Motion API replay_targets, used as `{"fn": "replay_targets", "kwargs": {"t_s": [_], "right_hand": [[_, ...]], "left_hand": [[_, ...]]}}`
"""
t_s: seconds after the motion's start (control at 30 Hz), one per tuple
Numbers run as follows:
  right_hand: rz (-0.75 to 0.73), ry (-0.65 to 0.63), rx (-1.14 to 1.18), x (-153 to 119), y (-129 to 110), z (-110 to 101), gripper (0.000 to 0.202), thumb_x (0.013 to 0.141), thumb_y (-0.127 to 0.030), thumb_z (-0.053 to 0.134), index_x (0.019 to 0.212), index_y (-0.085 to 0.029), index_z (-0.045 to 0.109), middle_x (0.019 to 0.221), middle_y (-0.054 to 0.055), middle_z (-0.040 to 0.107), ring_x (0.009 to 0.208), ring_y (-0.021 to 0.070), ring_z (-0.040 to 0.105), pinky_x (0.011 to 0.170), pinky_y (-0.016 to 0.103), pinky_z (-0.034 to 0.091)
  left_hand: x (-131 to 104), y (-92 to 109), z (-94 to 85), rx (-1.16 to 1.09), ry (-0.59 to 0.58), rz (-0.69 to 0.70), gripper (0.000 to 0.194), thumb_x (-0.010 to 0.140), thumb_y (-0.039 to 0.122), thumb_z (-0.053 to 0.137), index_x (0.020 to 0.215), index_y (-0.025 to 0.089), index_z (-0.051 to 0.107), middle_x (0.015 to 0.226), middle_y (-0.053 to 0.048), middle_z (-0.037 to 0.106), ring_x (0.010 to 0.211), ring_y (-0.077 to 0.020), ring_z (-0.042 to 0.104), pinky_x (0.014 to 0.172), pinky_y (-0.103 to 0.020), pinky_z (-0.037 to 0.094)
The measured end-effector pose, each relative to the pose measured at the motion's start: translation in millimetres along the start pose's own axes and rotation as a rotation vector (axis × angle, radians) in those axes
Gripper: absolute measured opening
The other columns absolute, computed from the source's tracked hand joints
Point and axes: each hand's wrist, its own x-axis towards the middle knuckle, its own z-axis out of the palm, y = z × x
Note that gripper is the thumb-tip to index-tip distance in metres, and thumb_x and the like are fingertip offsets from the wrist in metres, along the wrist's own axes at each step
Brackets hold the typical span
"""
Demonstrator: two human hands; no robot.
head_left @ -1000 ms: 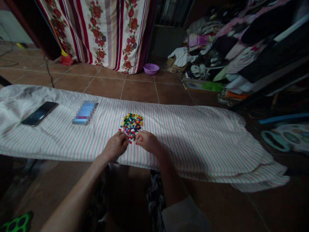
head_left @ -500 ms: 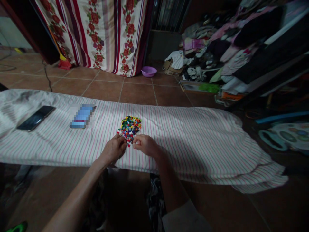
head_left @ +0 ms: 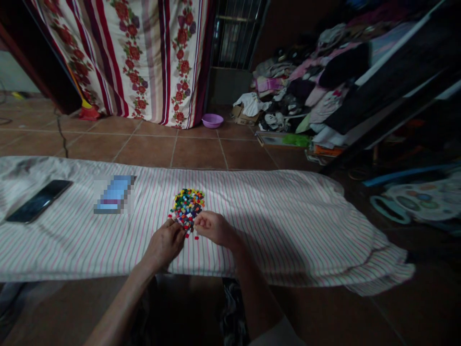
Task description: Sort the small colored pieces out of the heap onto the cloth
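Note:
A pile of tiny multicoloured blocks lies on the striped cloth, yellow, green and orange at the far side, red, white and dark ones nearer me. At the pile's near left edge rests my left hand, its fingers curled together; what they hold, if anything, is hidden. On the near right side, my right hand is closed with the fingertips pinched against the blocks, and I cannot make out anything in it. A loose red block sits between the hands, slightly apart from the pile.
To the left on the cloth lie a dark phone and a second phone with a blurred lit screen. Beyond, on the tiled floor, are a purple basin, a red broom and a heap of clothes.
The view has shifted, so the cloth and pile appear lower and a little left. A red block now lies separate near my right hand, which has moved slightly up along the pile's side.

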Motion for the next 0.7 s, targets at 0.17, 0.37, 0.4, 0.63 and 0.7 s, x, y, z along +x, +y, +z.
{"fn": "replay_targets", "kwargs": {"t_s": [0.17,0.37,0.4,0.63,0.7], "right_hand": [[0.111,0.077,0.223,3.6,16.5,-8.9,0.009,0.075,-0.027,0.059,0.077,-0.019,0.056,0.065,-0.004,0.057,0.057,0.0096,0.052,0.054,0.02,0.038],[0.162,0.393,0.14,-1.3,50.9,-23.3,0.012,0.074,-0.033,0.055,0.075,-0.02,0.054,0.068,-0.001,0.062,0.065,0.0144,0.06,0.063,0.025,0.046],[0.171,0.447,0.107,-3.9,56.3,-26.5,0.013,0.075,-0.034,0.055,0.076,-0.02,0.055,0.069,0.0,0.063,0.067,0.0155,0.062,0.064,0.026,0.046],[0.25,0.593,0.106,-0.7,92.9,-45.6,0.021,0.073,-0.041,0.056,0.078,-0.021,0.057,0.068,0.003,0.065,0.067,0.0186,0.064,0.064,0.029,0.049],[0.247,0.606,0.098,14.5,98.3,-50.1,0.021,0.072,-0.041,0.056,0.078,-0.02,0.058,0.07,0.002,0.065,0.067,0.0179,0.064,0.066,0.029,0.049]], "left_hand": [[3.2,5.7,-1.8,0.05,-0.012,-0.05,0.025,0.093,0.026,0.036,0.082,0.019,0.058,0.091,-0.005,0.058,0.079,-0.0135,0.058,0.072,-0.026,0.041],[1.7,9.0,-5.3,0.058,-0.062,-0.073,0.022,0.092,0.025,0.039,0.084,0.019,0.059,0.094,-0.005,0.059,0.081,-0.0132,0.058,0.074,-0.026,0.042],[1.7,9.1,-5.8,0.058,-0.064,-0.073,0.021,0.092,0.024,0.04,0.084,0.018,0.059,0.095,-0.006,0.059,0.082,-0.0134,0.059,0.075,-0.026,0.043],[5.3,7.9,-7.9,0.036,-0.113,-0.048,0.01,0.083,0.014,0.049,0.082,0.019,0.057,0.099,-0.005,0.059,0.088,-0.0139,0.059,0.08,-0.026,0.044],[5.2,6.4,-6.5,0.029,-0.112,-0.045,0.009,0.082,0.012,0.05,0.082,0.019,0.056,0.099,-0.005,0.059,0.089,-0.0139,0.059,0.08,-0.025,0.043]]}}
